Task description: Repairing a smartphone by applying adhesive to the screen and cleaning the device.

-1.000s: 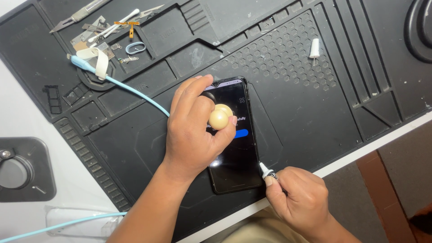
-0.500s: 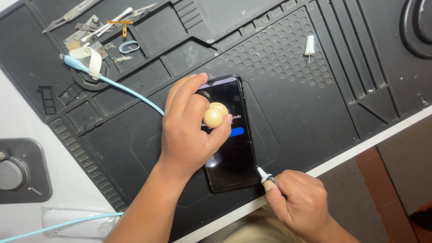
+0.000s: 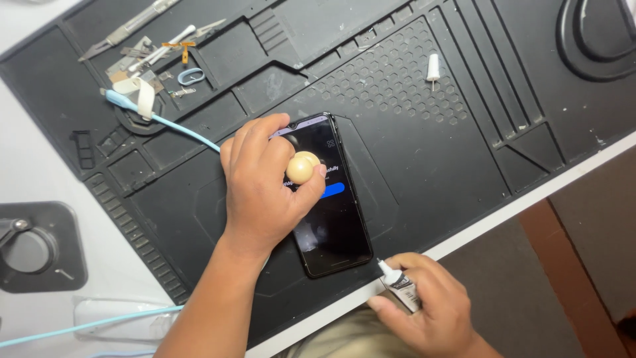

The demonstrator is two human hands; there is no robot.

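Observation:
A black smartphone [image 3: 334, 225] lies face up on the dark repair mat [image 3: 430, 146], its screen lit with a blue button. My left hand [image 3: 265, 189] rests over the phone's upper left part and pinches a small round beige knob [image 3: 303, 167] against the screen. My right hand [image 3: 430, 311] is at the mat's front edge, just right of the phone's bottom corner, gripping a small glue tube [image 3: 399, 284] whose white nozzle points up-left toward the phone.
A light blue cable [image 3: 165, 122] runs from the mat's upper left toward the phone. Tweezers, a blade and small parts [image 3: 152, 50] lie at the top left. A white cap [image 3: 432, 68] stands on the mat's honeycomb area. A grey holder [image 3: 33, 248] sits at left.
My right hand with the glue tube has pulled slightly down and away from the phone's bottom corner. My left hand keeps the knob on the screen.

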